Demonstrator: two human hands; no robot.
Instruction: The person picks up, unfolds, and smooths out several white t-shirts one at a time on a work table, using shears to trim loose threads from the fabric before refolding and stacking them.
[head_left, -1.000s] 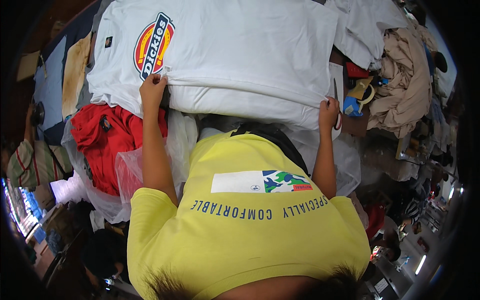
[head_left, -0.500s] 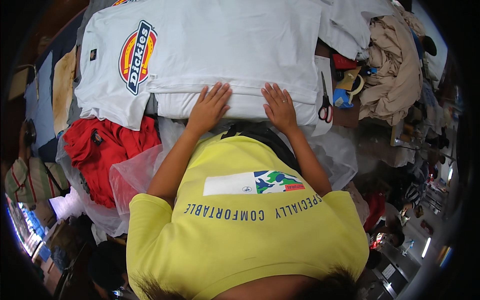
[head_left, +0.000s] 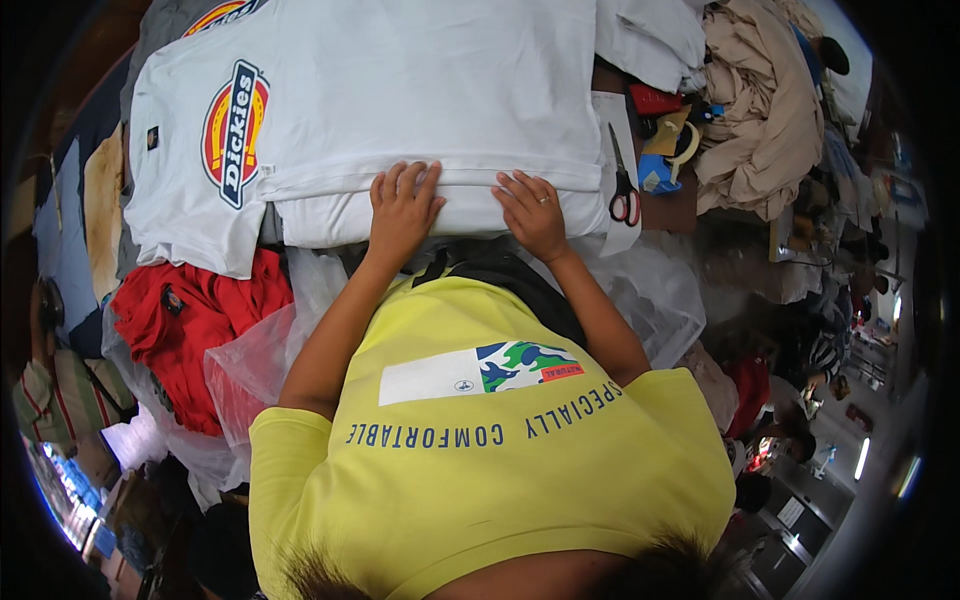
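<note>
Open pass: over flat white shirt. Obstacles: scissors, tape roll, right; red garment heap, lower left.

a brown work surface bears white shirts, a white sheet under scissors, and heaped beige cloth.

Our left hand and right hand rest palms down along the counter's near edge, a gap between them. Left fingers, slightly spread, point toward the far edge; right fingers lean inward, gently curved. Both bare forearms slant inward
</note>
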